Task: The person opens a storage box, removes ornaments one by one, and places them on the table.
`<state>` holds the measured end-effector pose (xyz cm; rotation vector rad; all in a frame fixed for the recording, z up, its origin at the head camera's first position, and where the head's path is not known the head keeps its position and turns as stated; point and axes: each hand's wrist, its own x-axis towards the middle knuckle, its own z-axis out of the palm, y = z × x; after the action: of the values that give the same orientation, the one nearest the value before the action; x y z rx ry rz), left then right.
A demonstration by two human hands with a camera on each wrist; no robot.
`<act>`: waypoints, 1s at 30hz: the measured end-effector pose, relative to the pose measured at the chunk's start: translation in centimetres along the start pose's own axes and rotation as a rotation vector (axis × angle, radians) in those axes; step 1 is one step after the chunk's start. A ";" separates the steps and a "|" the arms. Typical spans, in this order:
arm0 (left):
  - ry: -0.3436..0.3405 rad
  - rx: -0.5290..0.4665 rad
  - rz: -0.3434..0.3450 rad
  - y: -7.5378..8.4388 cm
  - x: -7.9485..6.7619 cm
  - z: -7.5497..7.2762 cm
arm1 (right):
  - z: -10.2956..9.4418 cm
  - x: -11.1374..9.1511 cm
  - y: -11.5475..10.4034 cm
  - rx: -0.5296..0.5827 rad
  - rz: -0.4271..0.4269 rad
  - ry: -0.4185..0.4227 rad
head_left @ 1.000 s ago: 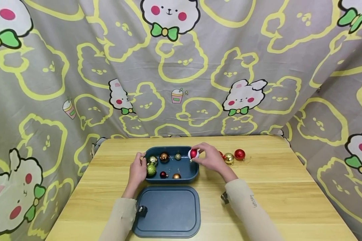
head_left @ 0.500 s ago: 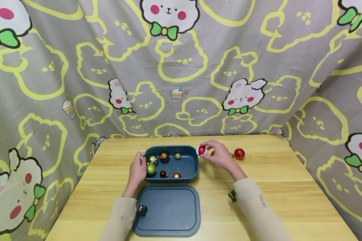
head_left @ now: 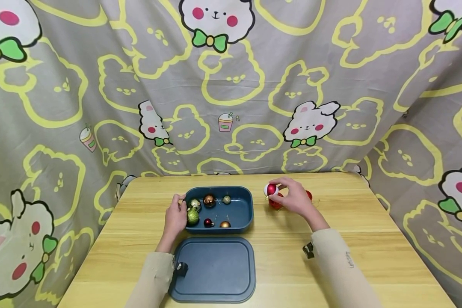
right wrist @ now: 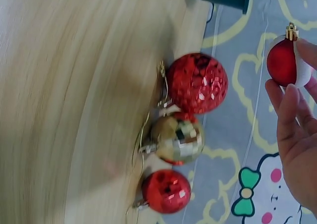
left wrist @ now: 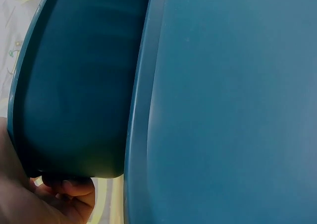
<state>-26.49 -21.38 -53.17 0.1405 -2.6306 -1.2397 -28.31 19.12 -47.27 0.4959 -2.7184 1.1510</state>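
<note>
1. Currently the red-and-white ornament point(head_left: 271, 189) sits at the fingertips of the right hand point(head_left: 295, 198), pinched between thumb and fingers.
2. The left hand point(head_left: 176, 214) grips the left end of the blue box point(head_left: 238, 211).
3. Since the earlier frame, the ornament has gone from over the box's right end to beyond it, above the table point(head_left: 281, 265).
</note>
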 end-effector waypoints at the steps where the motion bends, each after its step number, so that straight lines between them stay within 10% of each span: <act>1: 0.002 -0.004 0.000 0.0 0.0 0.0 | -0.2 -0.1 0.2 -0.003 0.007 0.004; 30: 0.022 -0.099 -0.029 -0.5 -0.1 0.1 | -6.5 -3.7 6.8 -0.008 0.124 0.095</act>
<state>-26.42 -21.59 -53.64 0.1752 -2.5512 -1.3662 -27.19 29.14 -48.31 0.2673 -2.7038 1.1599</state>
